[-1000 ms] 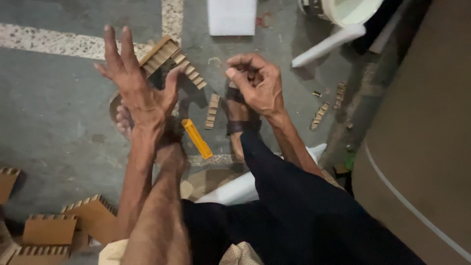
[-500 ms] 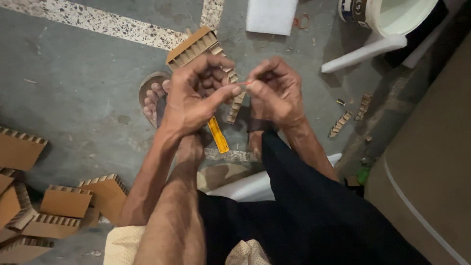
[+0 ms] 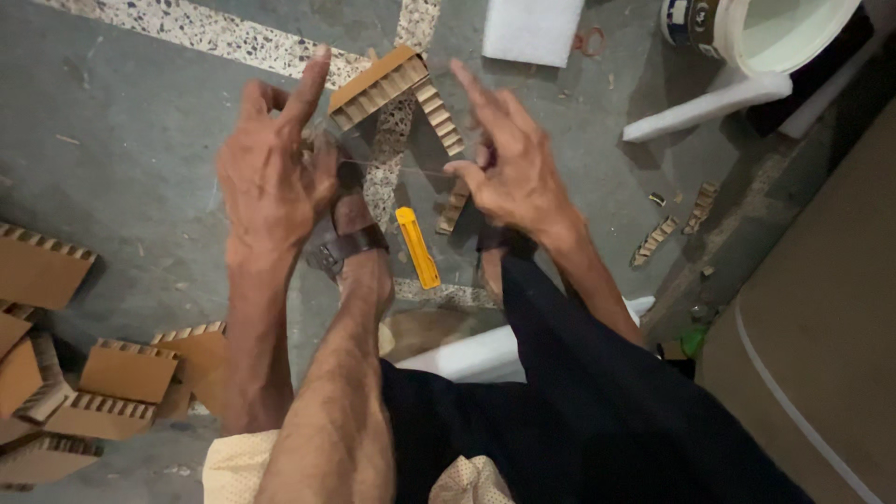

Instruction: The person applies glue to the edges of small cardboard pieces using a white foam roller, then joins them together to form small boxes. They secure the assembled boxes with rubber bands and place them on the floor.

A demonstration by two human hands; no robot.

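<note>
Thin strand (image 3: 411,171): ran between the left hand (image 3: 275,177) and right hand (image 3: 511,173), too fine to tell its kind.
White bucket (image 3: 784,37): cut off by the top edge.
Cardboard pieces (image 3: 42,271): cropped at the left edge.
Left foot: partly hidden behind the left hand.
Right foot: mostly hidden under the right hand.
</note>
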